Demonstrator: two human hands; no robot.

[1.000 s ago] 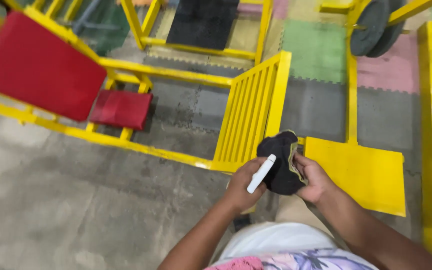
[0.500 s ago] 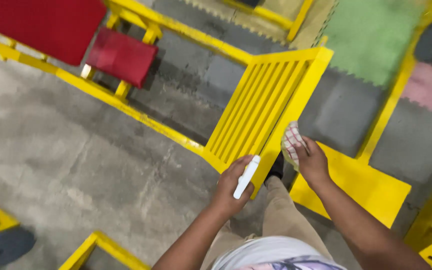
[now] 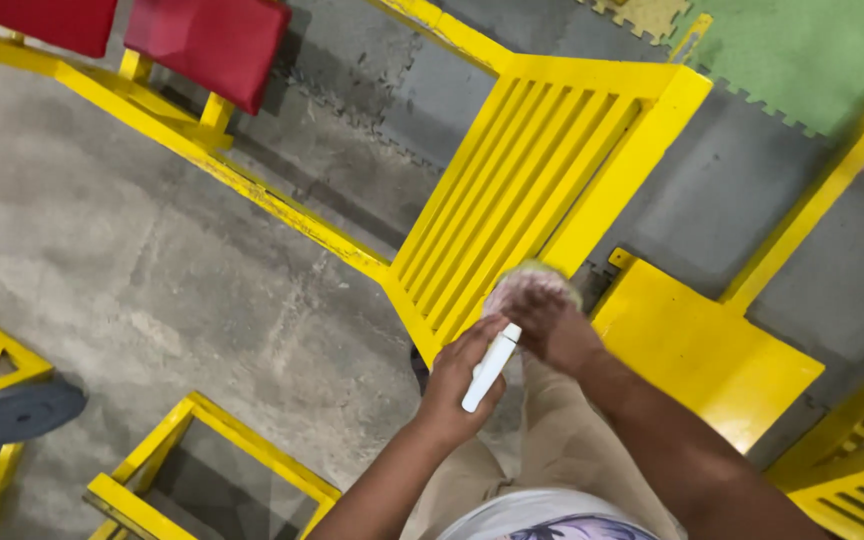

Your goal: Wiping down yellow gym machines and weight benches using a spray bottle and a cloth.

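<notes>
A person is looking straight down at their own two bare hands, both arms reaching up into view from six o'clock. The left hand (image 3: 459,385) is rising from the lower centre with the forearm angled toward one o'clock, its grip clenched around a slim white marker-shaped tube (image 3: 490,367). The tube is lying diagonally across the palm, its capped tip pointing toward one o'clock and its lower end sticking out below the fingers.

The right hand (image 3: 552,330) is coming in from five o'clock, the forearm crossing the lower right of the view, the back of the hand facing up. Its grip is pressing down on a bunched cloth (image 3: 527,285), pale with a faint pink check, blurred by motion. The cloth is sitting against the lower corner of a slatted yellow metal footplate (image 3: 532,190), just at twelve o'clock from the right hand and touching the tip of the tube's end of the left hand.

A flat yellow plate (image 3: 707,350) is lying at three o'clock from the hands. Red padded cushions (image 3: 202,40) on a yellow frame (image 3: 202,165) are sitting at eleven o'clock. A dark weight disc (image 3: 17,410) is resting at nine o'clock on the grey concrete floor (image 3: 152,290). Green foam floor tiles (image 3: 812,60) are showing at one o'clock.
</notes>
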